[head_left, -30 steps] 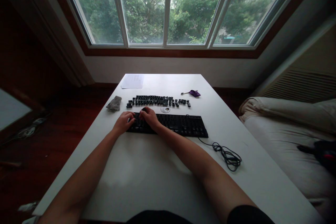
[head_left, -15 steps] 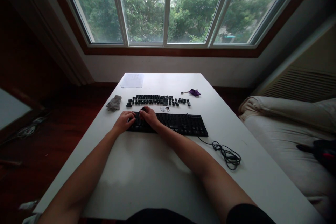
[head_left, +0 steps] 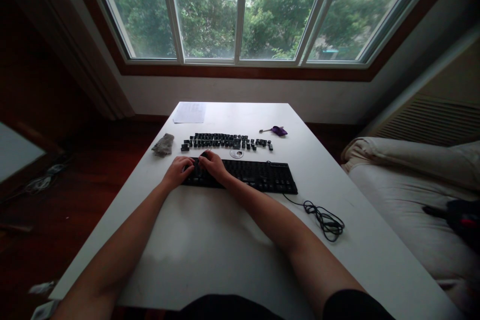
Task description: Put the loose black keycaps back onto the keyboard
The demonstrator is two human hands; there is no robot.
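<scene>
The long, rectangular black keyboard (head_left: pixel 258 175) lies flat across the middle of the white, smooth-topped table (head_left: pixel 202 260) in front of me, its left end partly hidden by my hands. My left hand (head_left: pixel 179 170) rests at that left end, fingers bent and thumb reaching over the keys; I cannot tell whether it grips anything. My right hand (head_left: pixel 212 164) is over the keyboard just right of it, fingers curled in, with something small and dark at the fingertips; what that is, and how firmly I hold it, I cannot tell. Just beyond the keyboard's far edge lies a flat, round, pale disc (head_left: pixel 233 154), and behind it small, loose black keycaps (head_left: pixel 215 143) stand in uneven rows running left to right. Left of these sits a crumpled grey cloth (head_left: pixel 163 145). On the far right lies a purple object (head_left: pixel 279 131) with a thin-handled, small-headed tool (head_left: pixel 265 131) pointing left from it, and at the far left corner are white paper sheets (head_left: pixel 189 112). A thin black cable (head_left: pixel 324 220) runs from the keyboard's near right side to a loose coil on the right. Past the table's right edge is a pale, cloth-covered couch (head_left: pixel 390 190); a wide, white-framed window (head_left: pixel 236 15) fills the far wall.
</scene>
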